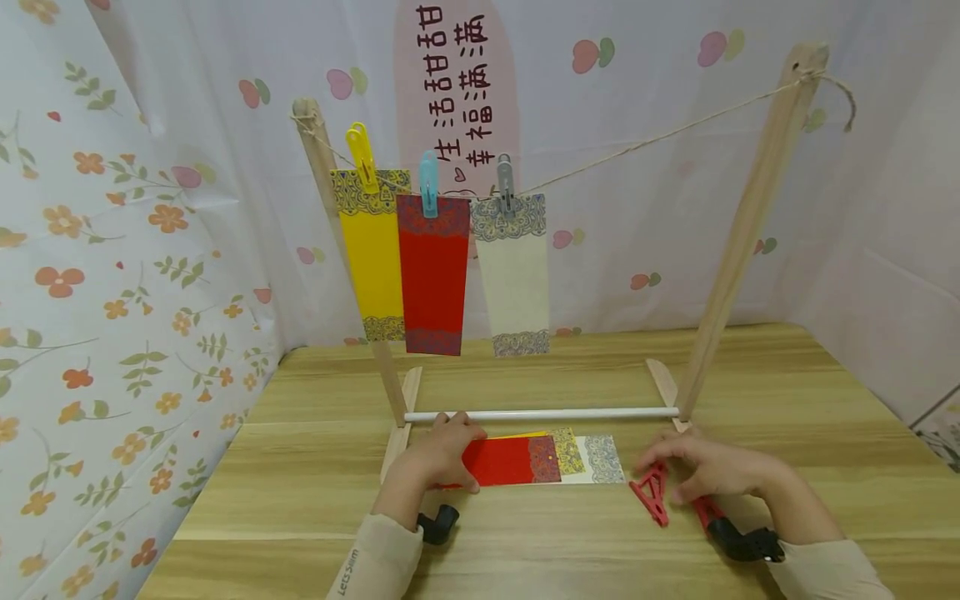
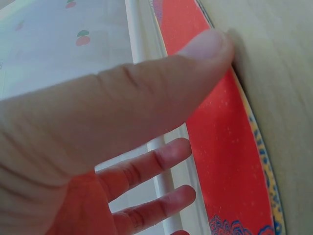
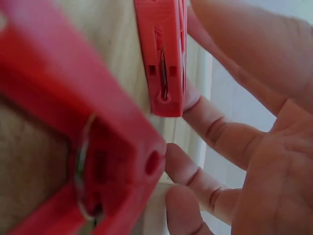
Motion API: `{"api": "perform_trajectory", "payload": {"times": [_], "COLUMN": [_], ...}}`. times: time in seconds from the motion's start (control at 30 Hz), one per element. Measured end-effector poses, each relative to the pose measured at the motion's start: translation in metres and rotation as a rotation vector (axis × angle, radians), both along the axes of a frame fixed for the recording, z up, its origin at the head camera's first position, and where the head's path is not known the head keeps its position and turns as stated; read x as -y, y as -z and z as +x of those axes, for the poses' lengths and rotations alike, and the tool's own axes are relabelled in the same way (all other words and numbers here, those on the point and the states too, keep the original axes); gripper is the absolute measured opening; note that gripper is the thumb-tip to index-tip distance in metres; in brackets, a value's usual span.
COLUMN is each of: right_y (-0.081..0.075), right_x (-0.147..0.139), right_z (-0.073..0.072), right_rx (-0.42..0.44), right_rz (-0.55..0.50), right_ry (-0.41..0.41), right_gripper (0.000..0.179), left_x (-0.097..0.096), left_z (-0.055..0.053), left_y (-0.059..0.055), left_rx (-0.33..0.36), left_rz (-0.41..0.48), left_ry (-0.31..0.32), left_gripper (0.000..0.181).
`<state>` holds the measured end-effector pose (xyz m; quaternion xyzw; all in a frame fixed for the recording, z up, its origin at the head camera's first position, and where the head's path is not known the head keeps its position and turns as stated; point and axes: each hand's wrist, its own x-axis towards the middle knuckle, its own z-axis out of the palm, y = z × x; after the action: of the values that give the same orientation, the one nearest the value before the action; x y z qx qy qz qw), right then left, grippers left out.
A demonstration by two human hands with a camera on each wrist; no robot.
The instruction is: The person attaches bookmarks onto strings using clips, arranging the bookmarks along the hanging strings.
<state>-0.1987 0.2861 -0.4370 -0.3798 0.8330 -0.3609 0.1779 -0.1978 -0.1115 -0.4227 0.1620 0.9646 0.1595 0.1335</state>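
In the head view my left hand (image 1: 442, 454) lies over the left end of a stack of red, yellow and white paper cards. The top red card (image 1: 510, 462) shows beneath it. In the left wrist view the thumb reaches over the red card (image 2: 225, 147), with fingers along its far side. My right hand (image 1: 712, 467) is spread around a red clothespin (image 1: 651, 493); its fingertips are close to the clip, and any contact is unclear. Another red clothespin (image 1: 703, 510) lies under this hand, large in the right wrist view, partly hidden by the wrist camera in the head view.
A twine line (image 1: 652, 143) runs between two wooden posts (image 1: 757, 217). From it hang a yellow card (image 1: 372, 258), a red card (image 1: 433, 275) and a white card (image 1: 516, 275), pinned by yellow, blue and grey clothespins. A white rod (image 1: 555, 414) joins the posts low down.
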Motion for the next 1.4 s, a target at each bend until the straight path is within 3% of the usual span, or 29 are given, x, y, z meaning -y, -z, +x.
{"api": "perform_trajectory", "payload": {"times": [0.43, 0.97, 1.1, 1.2, 1.4], "right_y": [-0.002, -0.001, -0.001, 0.000, 0.002], "right_x": [0.013, 0.014, 0.011, 0.011, 0.013], "right_z": [0.005, 0.004, 0.005, 0.006, 0.003], "right_rx": [0.046, -0.056, -0.035, -0.021, -0.080], "right_rz": [0.122, 0.146, 0.157, 0.163, 0.131], "right_ry": [0.102, 0.039, 0.039, 0.046, 0.026], "right_gripper": [0.038, 0.033, 0.039, 0.040, 0.034], "left_x": [-0.004, -0.002, -0.002, -0.002, -0.003], "left_z": [0.002, 0.002, 0.002, 0.003, 0.001], "left_y": [-0.003, 0.000, 0.001, 0.001, 0.000], "left_rx": [-0.017, -0.050, -0.062, -0.057, -0.027], "left_rz": [-0.035, -0.043, -0.034, -0.020, -0.012], "left_ry": [-0.009, 0.016, 0.017, 0.010, -0.005], "left_gripper": [0.061, 0.061, 0.063, 0.064, 0.062]}}
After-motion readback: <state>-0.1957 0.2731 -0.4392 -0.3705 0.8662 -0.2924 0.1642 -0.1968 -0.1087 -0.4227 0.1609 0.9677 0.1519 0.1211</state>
